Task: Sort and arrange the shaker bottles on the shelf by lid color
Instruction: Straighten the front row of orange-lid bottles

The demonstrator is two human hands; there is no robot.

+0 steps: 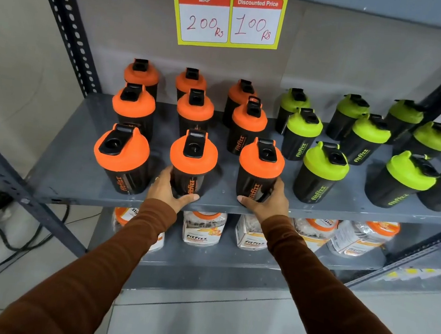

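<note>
My left hand [168, 189] cups the middle front orange-lidded bottle [193, 161] and my right hand [266, 201] cups the one beside it [260, 166]. Both bottles stand upright at the shelf's [61, 176] front edge, directly ahead; green-lidded bottles [325, 162] fill the right half.

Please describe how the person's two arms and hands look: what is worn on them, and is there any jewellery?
Both arms wear long, close-fitting sleeves of a rust-brown ribbed knit, ending at the wrists. The left hand and right hand are bare, without gloves. A small ring seems to sit on a finger of the left hand. No watch or bracelet is visible.
</note>
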